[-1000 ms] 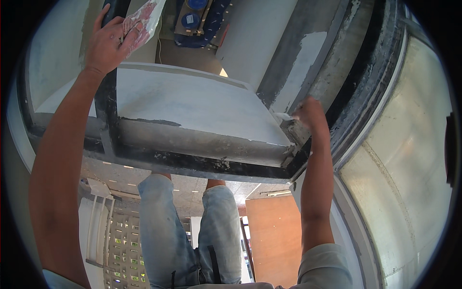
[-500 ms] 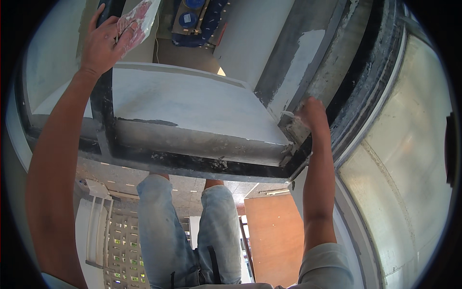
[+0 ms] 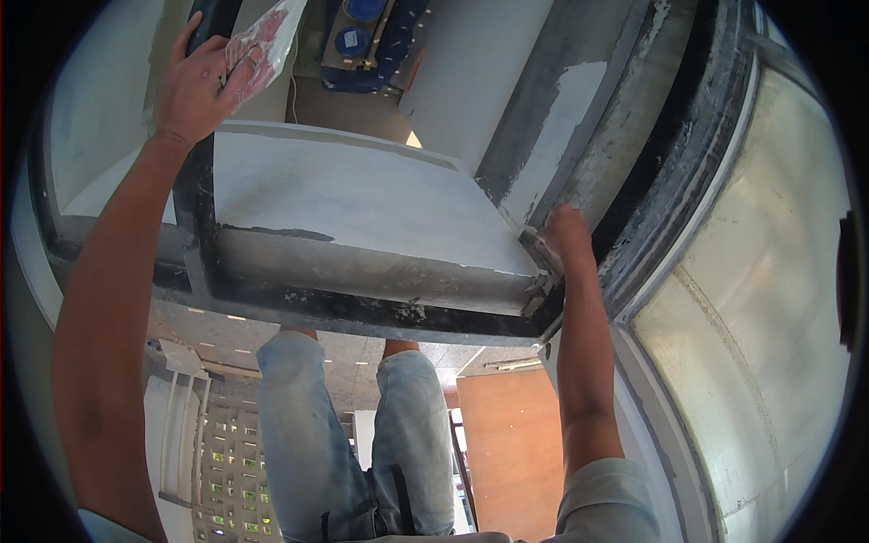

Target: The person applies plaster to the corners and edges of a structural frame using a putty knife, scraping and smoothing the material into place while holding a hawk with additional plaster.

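Left hand (image 3: 192, 95) is grasping a pink-and-white smeared sheet (image 3: 269, 41) between thumb and fingers, at the top of a black upright bar (image 3: 195, 195). The smeared sheet is slanting along its long axis from the hand toward the upper right, its far end meeting the view's top edge. Right of it, open space is extending toward blue-lidded containers (image 3: 353, 41). Right hand (image 3: 568, 237) is curling its fingers at the inner corner where a whitish sill (image 3: 362, 185) is meeting a partly coated side panel (image 3: 561, 118); its grasp cannot be told. Free room is lying leftward over the sill. Left forearm (image 3: 113, 281) is slanting up and inward; right forearm (image 3: 587, 353) is standing nearly vertical, its hand leaning slightly left.
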`<state>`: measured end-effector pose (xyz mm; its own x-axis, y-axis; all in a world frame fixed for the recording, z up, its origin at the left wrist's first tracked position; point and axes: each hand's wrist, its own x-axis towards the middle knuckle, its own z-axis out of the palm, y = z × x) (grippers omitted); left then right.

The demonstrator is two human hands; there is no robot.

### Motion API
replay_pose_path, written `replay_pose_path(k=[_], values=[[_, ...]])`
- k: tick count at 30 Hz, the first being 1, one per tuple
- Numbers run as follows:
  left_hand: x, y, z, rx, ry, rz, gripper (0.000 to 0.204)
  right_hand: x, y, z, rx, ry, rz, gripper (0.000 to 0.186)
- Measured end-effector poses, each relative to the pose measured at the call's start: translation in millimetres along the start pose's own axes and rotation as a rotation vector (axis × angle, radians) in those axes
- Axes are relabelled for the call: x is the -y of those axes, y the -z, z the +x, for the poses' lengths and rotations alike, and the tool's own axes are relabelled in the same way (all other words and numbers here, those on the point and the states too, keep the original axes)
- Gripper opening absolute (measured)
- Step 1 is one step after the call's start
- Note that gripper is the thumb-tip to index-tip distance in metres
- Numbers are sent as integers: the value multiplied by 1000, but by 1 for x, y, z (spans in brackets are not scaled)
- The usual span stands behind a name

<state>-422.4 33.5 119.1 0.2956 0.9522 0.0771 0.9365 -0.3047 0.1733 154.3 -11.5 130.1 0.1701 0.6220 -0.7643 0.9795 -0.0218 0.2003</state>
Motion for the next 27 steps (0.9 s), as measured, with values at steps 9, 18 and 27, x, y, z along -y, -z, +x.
replay_pose_path(k=[9,18,27], values=[[-10,1,-2,47,31,-3,24,-2,-9,-28,59,-42,-99,31],[-5,-9,-7,-35,-18,-3,25,4,24,-54,51,-45,-158,25],[8,-10,-7,32,-16,4,27,5,26,-58,141,-75,-168,30]])
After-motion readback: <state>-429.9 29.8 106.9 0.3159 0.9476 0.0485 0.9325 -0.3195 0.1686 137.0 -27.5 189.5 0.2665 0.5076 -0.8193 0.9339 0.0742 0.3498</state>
